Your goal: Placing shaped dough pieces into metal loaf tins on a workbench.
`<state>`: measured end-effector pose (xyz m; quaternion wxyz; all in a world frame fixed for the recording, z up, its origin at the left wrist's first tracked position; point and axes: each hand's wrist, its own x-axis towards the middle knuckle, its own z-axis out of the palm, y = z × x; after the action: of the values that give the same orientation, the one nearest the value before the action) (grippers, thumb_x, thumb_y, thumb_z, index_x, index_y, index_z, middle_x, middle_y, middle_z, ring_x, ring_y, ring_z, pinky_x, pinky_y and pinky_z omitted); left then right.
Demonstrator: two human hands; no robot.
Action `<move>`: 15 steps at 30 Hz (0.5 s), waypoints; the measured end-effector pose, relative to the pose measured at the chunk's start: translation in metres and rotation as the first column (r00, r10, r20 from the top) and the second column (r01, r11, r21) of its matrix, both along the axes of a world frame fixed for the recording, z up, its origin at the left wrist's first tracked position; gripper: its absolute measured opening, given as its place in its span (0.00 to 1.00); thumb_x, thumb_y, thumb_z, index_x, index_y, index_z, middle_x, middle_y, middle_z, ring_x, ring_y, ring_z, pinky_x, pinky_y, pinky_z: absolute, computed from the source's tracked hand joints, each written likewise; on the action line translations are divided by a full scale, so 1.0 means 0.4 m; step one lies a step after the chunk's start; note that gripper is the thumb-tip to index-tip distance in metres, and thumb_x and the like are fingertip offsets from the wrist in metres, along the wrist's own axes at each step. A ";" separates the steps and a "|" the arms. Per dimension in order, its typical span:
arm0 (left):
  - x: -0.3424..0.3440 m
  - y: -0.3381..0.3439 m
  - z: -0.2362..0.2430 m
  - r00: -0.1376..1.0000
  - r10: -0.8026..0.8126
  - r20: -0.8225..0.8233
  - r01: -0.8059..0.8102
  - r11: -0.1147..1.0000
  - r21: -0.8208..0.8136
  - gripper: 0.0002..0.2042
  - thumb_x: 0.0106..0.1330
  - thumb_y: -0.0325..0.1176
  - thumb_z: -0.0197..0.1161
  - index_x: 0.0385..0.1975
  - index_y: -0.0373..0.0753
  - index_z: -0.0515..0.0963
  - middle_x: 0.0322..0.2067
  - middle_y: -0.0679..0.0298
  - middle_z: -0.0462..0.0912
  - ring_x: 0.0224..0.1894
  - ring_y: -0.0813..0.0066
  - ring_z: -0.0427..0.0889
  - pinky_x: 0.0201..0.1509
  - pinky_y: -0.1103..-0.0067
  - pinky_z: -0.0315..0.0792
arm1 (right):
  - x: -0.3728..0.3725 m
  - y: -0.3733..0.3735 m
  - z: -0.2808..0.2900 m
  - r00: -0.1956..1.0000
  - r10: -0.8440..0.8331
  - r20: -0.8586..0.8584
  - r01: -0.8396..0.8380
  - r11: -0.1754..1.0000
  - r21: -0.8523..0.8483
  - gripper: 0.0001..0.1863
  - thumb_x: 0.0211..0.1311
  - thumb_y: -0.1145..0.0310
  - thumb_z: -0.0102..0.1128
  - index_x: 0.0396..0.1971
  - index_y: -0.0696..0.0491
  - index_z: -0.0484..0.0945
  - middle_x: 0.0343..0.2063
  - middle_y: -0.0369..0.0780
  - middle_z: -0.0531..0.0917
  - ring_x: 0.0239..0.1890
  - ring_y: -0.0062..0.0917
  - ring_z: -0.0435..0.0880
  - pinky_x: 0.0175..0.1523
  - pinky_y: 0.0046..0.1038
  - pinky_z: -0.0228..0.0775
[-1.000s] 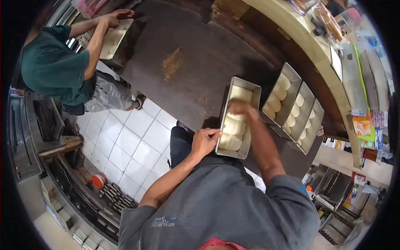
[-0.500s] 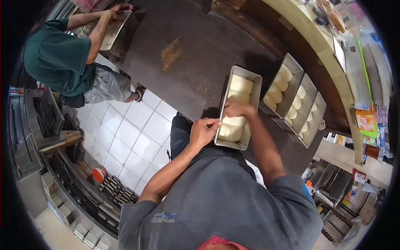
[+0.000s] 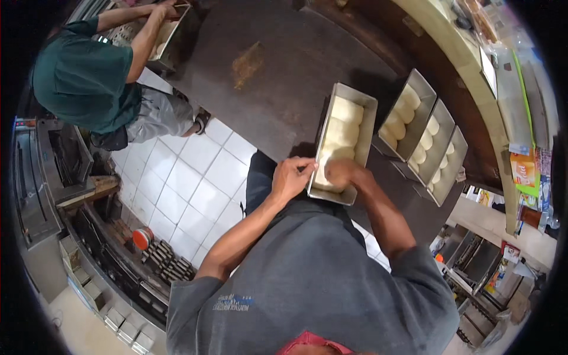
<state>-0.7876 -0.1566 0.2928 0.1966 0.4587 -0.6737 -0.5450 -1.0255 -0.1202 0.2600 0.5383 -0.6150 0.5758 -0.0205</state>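
Note:
A long metal loaf pan (image 3: 368, 118) lies in front of me with its near end close to my body. Pale, smooth pieces of dough (image 3: 343, 127) fill it in a row. My left hand (image 3: 294, 177) grips the pan's left rim near its closer end, thumb and fingers pinched there. Inside the pan, my right hand (image 3: 342, 173) is closed like a fist and presses on the dough at the near end. Its fingertips point down and are partly hidden, and the hand covers some of the dough beneath it.
Right of my pan stand more loaf pans (image 3: 436, 155) with rounded dough pieces. They rest on the dark tabletop (image 3: 269, 100), which has a brown patch. At the upper left a person in a green shirt (image 3: 83, 77) handles another pan (image 3: 171, 44). Metal tins (image 3: 121, 332) line the lower left.
My right hand has moved from the middle of the pan toward its near end, still pressing on dough. My left hand keeps its grip on the rim. The whole view has shifted slightly.

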 end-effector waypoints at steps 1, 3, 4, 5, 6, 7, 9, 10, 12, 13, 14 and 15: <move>0.006 0.005 0.002 1.000 -0.016 0.016 0.016 1.000 -0.003 0.10 0.66 0.31 0.70 0.42 0.32 0.89 0.29 0.61 0.88 0.22 0.77 0.77 0.27 0.82 0.68 | 0.014 0.021 -0.007 1.000 -0.013 0.007 0.013 1.000 0.000 0.20 0.61 0.58 0.56 0.34 0.60 0.87 0.28 0.46 0.87 0.28 0.34 0.78 0.36 0.38 0.72; -0.001 0.015 0.005 1.000 -0.029 0.007 0.029 1.000 0.003 0.10 0.66 0.31 0.70 0.42 0.32 0.89 0.29 0.61 0.88 0.22 0.77 0.77 0.27 0.82 0.68 | 0.076 0.027 0.001 0.999 -0.053 0.008 0.053 0.999 0.000 0.20 0.61 0.58 0.56 0.34 0.60 0.87 0.28 0.46 0.87 0.29 0.34 0.78 0.37 0.38 0.72; -0.001 0.012 0.003 1.000 -0.026 0.001 0.026 1.000 0.002 0.10 0.66 0.31 0.70 0.42 0.32 0.89 0.29 0.62 0.88 0.22 0.77 0.77 0.27 0.82 0.68 | 0.088 0.041 0.004 0.998 -0.064 0.009 0.064 0.998 -0.004 0.20 0.61 0.58 0.56 0.34 0.60 0.87 0.29 0.46 0.87 0.29 0.35 0.78 0.37 0.38 0.73; -0.001 0.009 0.001 1.000 -0.024 -0.004 0.024 1.000 0.000 0.10 0.66 0.31 0.70 0.42 0.32 0.89 0.29 0.62 0.88 0.22 0.77 0.77 0.27 0.81 0.68 | 0.092 0.049 0.005 0.997 -0.075 0.011 0.075 0.997 -0.008 0.20 0.61 0.58 0.56 0.34 0.60 0.87 0.29 0.46 0.87 0.29 0.35 0.78 0.37 0.38 0.73; 0.000 0.007 -0.001 1.000 -0.022 -0.008 0.022 1.000 -0.001 0.10 0.67 0.31 0.70 0.42 0.32 0.89 0.29 0.62 0.88 0.22 0.77 0.76 0.26 0.81 0.67 | 0.076 0.042 0.003 0.996 -0.086 0.014 0.086 0.996 -0.011 0.20 0.61 0.59 0.56 0.34 0.60 0.87 0.29 0.47 0.87 0.29 0.35 0.78 0.37 0.38 0.73; 0.005 -0.002 -0.005 1.000 -0.011 -0.006 0.011 1.000 -0.004 0.10 0.67 0.31 0.70 0.42 0.32 0.89 0.29 0.62 0.88 0.22 0.77 0.76 0.26 0.81 0.67 | 0.057 0.060 0.009 0.996 -0.089 0.019 0.089 0.996 -0.018 0.19 0.61 0.59 0.55 0.34 0.60 0.87 0.29 0.47 0.87 0.29 0.35 0.79 0.38 0.38 0.73; 0.006 0.000 -0.016 0.999 0.011 -0.034 -0.011 1.000 -0.007 0.09 0.67 0.31 0.70 0.41 0.33 0.89 0.28 0.62 0.87 0.21 0.77 0.76 0.26 0.81 0.67 | 0.094 0.064 0.008 0.993 -0.115 0.024 0.116 0.993 -0.024 0.19 0.61 0.59 0.55 0.33 0.60 0.87 0.29 0.47 0.87 0.30 0.36 0.79 0.38 0.38 0.73; 0.001 0.009 -0.020 0.999 0.012 -0.050 -0.012 1.000 -0.004 0.09 0.67 0.31 0.70 0.41 0.33 0.89 0.28 0.62 0.87 0.21 0.77 0.75 0.26 0.80 0.67 | 0.144 0.036 0.005 0.990 -0.137 0.023 0.138 0.990 -0.023 0.19 0.61 0.59 0.55 0.33 0.60 0.87 0.30 0.47 0.87 0.30 0.36 0.79 0.38 0.38 0.73; -0.006 0.008 -0.024 0.998 0.012 -0.065 -0.013 1.000 -0.004 0.09 0.67 0.31 0.70 0.41 0.33 0.89 0.28 0.63 0.87 0.21 0.77 0.75 0.26 0.80 0.66 | 0.129 0.032 0.002 0.984 -0.175 0.026 0.175 0.984 -0.029 0.19 0.61 0.59 0.55 0.33 0.60 0.87 0.30 0.47 0.87 0.30 0.37 0.79 0.39 0.38 0.73; -0.008 -0.002 -0.023 0.998 -0.002 -0.057 0.002 1.000 -0.001 0.09 0.67 0.31 0.70 0.41 0.33 0.89 0.28 0.63 0.87 0.21 0.77 0.74 0.26 0.80 0.66 | 0.117 0.023 -0.002 0.981 -0.190 0.030 0.191 0.981 -0.035 0.19 0.61 0.60 0.55 0.33 0.60 0.87 0.30 0.47 0.87 0.30 0.37 0.79 0.39 0.38 0.73; 0.006 0.014 -0.013 0.999 -0.009 -0.040 0.010 1.000 0.015 0.09 0.66 0.31 0.70 0.41 0.33 0.89 0.28 0.63 0.87 0.21 0.77 0.74 0.26 0.80 0.66 | 0.080 0.027 -0.007 0.979 -0.199 0.041 0.200 0.979 -0.027 0.19 0.61 0.60 0.54 0.33 0.60 0.87 0.30 0.47 0.87 0.30 0.37 0.79 0.39 0.38 0.73; 0.004 0.009 -0.009 1.000 -0.009 -0.030 0.010 1.000 0.018 0.09 0.66 0.31 0.70 0.41 0.33 0.89 0.28 0.63 0.87 0.21 0.77 0.74 0.25 0.80 0.66 | 0.047 0.037 -0.005 0.979 -0.200 0.046 0.201 0.979 -0.032 0.19 0.61 0.60 0.54 0.33 0.60 0.87 0.30 0.47 0.87 0.31 0.37 0.79 0.39 0.38 0.74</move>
<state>-0.7859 -0.1530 0.2893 0.2000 0.4490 -0.6680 -0.5587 -1.0067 -0.1055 0.2581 0.5343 -0.5629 0.6228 -0.0983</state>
